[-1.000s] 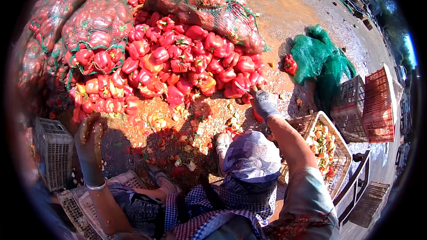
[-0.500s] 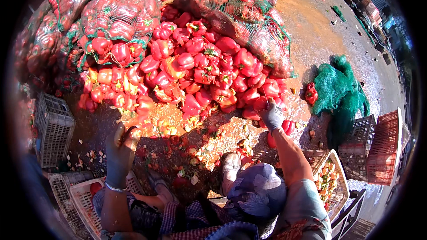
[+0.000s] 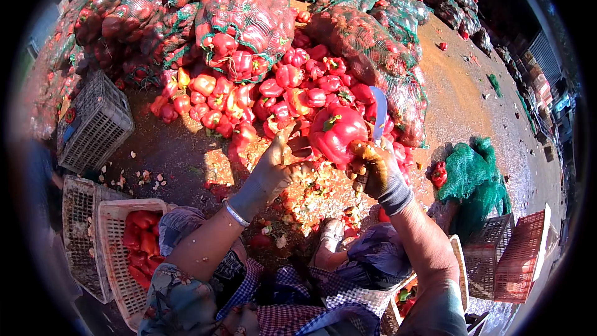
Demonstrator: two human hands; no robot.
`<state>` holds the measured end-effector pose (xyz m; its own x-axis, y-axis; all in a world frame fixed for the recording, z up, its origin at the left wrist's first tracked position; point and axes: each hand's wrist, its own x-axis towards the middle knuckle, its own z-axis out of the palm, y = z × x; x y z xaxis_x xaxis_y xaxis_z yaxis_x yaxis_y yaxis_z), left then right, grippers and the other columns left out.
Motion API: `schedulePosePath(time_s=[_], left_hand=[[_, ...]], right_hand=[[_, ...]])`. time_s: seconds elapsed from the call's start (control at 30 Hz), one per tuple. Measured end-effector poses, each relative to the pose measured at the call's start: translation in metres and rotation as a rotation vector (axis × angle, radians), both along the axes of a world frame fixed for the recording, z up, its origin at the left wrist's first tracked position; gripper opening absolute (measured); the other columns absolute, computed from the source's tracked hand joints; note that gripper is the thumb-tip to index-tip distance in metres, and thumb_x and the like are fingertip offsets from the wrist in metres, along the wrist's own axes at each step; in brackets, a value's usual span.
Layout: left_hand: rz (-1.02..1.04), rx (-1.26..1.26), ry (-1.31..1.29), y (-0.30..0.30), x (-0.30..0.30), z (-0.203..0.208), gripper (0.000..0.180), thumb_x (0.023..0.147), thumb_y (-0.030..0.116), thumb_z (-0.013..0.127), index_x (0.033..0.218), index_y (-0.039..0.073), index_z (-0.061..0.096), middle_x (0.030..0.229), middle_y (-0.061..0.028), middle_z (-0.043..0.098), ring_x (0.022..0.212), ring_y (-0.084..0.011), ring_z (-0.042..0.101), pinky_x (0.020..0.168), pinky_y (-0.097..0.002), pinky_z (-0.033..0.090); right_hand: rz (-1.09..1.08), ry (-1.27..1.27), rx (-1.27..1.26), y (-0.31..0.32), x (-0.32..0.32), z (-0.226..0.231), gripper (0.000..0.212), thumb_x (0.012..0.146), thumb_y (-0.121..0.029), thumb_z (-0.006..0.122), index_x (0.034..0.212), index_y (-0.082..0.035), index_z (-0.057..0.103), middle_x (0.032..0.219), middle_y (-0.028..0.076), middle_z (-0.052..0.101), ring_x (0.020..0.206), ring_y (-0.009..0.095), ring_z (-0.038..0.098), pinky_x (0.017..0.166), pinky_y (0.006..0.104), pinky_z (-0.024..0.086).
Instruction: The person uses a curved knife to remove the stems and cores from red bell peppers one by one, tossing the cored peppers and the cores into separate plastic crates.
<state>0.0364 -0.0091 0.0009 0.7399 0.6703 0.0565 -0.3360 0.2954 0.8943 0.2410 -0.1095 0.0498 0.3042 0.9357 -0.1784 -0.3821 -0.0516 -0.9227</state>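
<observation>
A large red bell pepper (image 3: 339,134) with a green stem is raised in front of me, over the heap of red peppers (image 3: 292,90). My right hand (image 3: 376,174), in a stained glove, is closed round a knife whose pale blade (image 3: 379,112) points up beside the pepper. The fingers of that hand also touch the pepper's lower right side. My left hand (image 3: 270,174), gloved too, is at the pepper's left with fingers apart and curved. Whether its fingertips touch the pepper I cannot tell. The knife's handle is hidden in my right hand.
Full mesh sacks of peppers (image 3: 249,18) stand behind the heap. By my left leg, a crate (image 3: 109,224) holds red pepper pieces; a grey crate (image 3: 102,121) stands farther left. Green netting (image 3: 466,171) and stacked crates (image 3: 522,255) are at right. Scraps (image 3: 311,199) litter the ground.
My right hand has come back from the heap and up, bringing a pepper. My left hand has moved right, toward that pepper. The view has shifted, showing more sacks.
</observation>
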Motion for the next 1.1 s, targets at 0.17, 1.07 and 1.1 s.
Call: schedulePosePath(time_s=[0.17, 1.07, 1.1], left_hand=[[0.131, -0.173, -0.203, -0.004, -0.015, 0.008, 0.088, 0.076, -0.001, 0.07, 0.152, 0.013, 0.028, 0.143, -0.0011, 0.043, 0.126, -0.0139, 0.048, 0.094, -0.0269, 0.048], [0.557, 0.737, 0.327, 0.017, -0.033, 0.019, 0.043, 0.075, 0.001, 0.073, 0.112, 0.003, 0.053, 0.107, -0.0078, 0.058, 0.101, -0.0166, 0.058, 0.088, -0.0316, 0.049], [0.555, 0.653, 0.326, 0.016, -0.034, 0.022, 0.041, 0.075, 0.001, 0.074, 0.11, 0.002, 0.054, 0.107, -0.0092, 0.059, 0.103, -0.0186, 0.059, 0.09, -0.0335, 0.049]], right_hand=[[-0.038, -0.118, -0.065, 0.014, -0.073, -0.008, 0.033, 0.09, -0.015, 0.068, 0.12, -0.005, 0.057, 0.07, 0.003, 0.061, 0.048, 0.012, 0.056, 0.042, 0.0265, 0.046], [-0.137, -1.164, 0.133, 0.005, -0.102, -0.056, 0.022, 0.089, -0.008, 0.058, 0.11, -0.003, 0.058, 0.081, 0.025, 0.062, 0.071, 0.043, 0.061, 0.061, 0.0494, 0.047], [-0.09, -1.163, 0.037, 0.003, -0.102, -0.058, 0.024, 0.089, -0.003, 0.06, 0.113, -0.003, 0.059, 0.093, 0.017, 0.065, 0.077, 0.031, 0.066, 0.069, 0.0372, 0.053]])
